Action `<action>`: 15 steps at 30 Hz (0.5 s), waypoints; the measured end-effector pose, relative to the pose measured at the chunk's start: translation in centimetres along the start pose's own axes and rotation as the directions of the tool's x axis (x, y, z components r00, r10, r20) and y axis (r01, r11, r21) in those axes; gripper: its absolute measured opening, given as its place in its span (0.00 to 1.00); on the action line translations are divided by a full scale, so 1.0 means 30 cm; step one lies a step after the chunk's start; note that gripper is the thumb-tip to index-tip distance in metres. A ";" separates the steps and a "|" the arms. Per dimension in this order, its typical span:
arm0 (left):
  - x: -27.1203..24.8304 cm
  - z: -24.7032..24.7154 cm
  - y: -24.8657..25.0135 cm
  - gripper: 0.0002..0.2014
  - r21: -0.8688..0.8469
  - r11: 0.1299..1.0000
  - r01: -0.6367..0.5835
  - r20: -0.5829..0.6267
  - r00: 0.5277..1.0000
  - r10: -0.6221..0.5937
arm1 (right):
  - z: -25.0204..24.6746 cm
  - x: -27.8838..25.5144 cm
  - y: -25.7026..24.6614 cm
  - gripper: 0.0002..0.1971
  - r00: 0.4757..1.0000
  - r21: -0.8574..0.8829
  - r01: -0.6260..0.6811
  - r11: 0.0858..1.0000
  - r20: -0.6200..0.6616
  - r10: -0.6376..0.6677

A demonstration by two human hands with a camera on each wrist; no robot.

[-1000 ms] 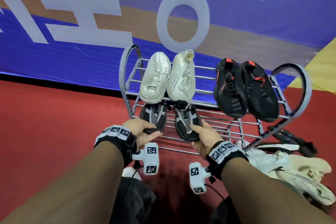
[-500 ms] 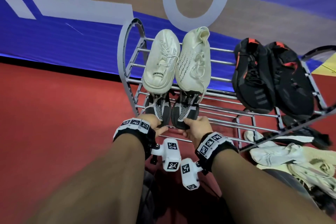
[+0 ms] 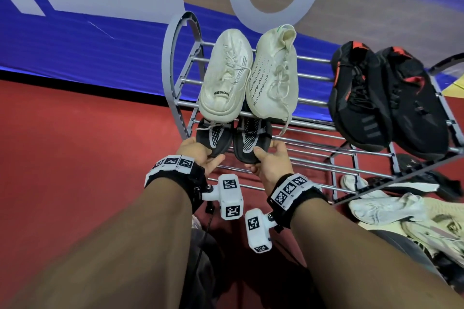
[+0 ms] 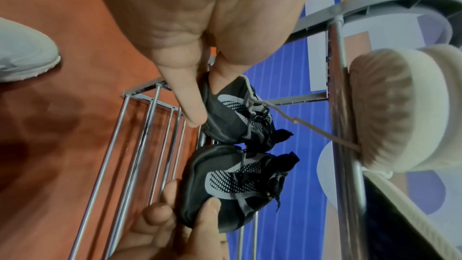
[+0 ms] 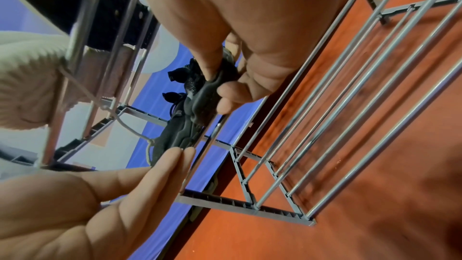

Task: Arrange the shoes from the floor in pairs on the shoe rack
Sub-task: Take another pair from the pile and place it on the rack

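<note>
Two black shoes with grey mesh lie side by side on the lower shelf of the grey metal shoe rack [image 3: 326,158], heels tucked under the white pair. My left hand [image 3: 200,150] holds the toe of the left black shoe [image 3: 214,138] between thumb and fingers. My right hand [image 3: 263,155] grips the toe of the right black shoe [image 3: 251,140], thumb on top and fingers curled underneath. The left wrist view shows both shoes, the left shoe [image 4: 235,118] and the right shoe [image 4: 230,185], resting on the shelf bars.
A white pair [image 3: 226,78] sits on the top shelf at the left, one lace hanging down. A black pair with red trim [image 3: 356,98] is on the top shelf at the right. Several loose shoes [image 3: 384,206] lie on the red floor beside the rack's right end.
Both hands have pushed the black shoes further back under the white pair and brought them closer together. The head view has tilted down and moved nearer the rack.
</note>
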State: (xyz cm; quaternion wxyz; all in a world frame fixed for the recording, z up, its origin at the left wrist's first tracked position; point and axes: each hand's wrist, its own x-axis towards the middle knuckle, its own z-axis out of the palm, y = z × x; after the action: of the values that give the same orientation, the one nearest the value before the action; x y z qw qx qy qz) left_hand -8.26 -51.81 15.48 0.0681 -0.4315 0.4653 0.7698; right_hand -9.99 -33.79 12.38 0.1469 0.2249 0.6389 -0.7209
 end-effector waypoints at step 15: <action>-0.043 0.066 0.017 0.23 -0.161 0.984 0.076 0.000 0.997 -0.077 | -0.005 0.013 -0.020 0.14 0.997 -0.033 -0.075 0.997 0.009 0.075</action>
State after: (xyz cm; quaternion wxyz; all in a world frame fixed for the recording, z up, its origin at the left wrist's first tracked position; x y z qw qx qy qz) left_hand -8.89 -50.17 17.13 0.0611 -0.4554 0.3851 0.8004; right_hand -10.61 -33.53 12.67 0.1808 0.2424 0.6408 -0.7057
